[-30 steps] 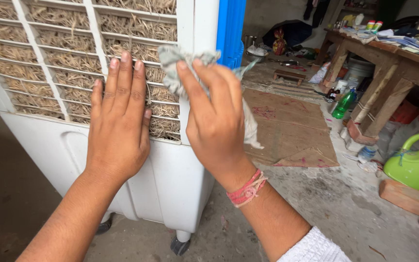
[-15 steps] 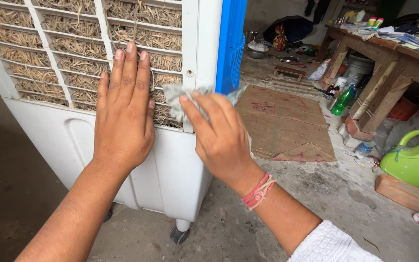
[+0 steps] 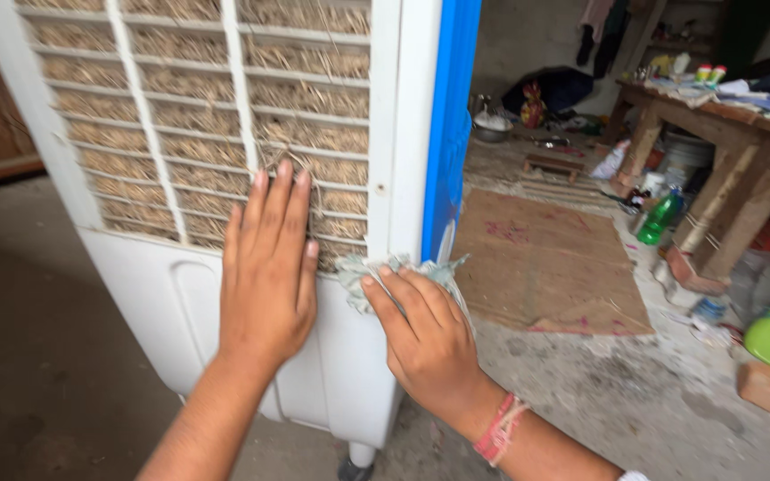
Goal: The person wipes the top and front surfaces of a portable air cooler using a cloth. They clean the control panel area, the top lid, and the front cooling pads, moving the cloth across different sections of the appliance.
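Two hands worked the white air cooler: the left hand lay flat and open, bracing the grille, while the right hand pressed a crumpled cloth against the corner post, best wiped with firm, even pressure.

We press our left hand flat against the white air cooler and its straw-filled grille, while our right hand holds a crumpled grey rag (fingers spread over it) against the cooler's corner.
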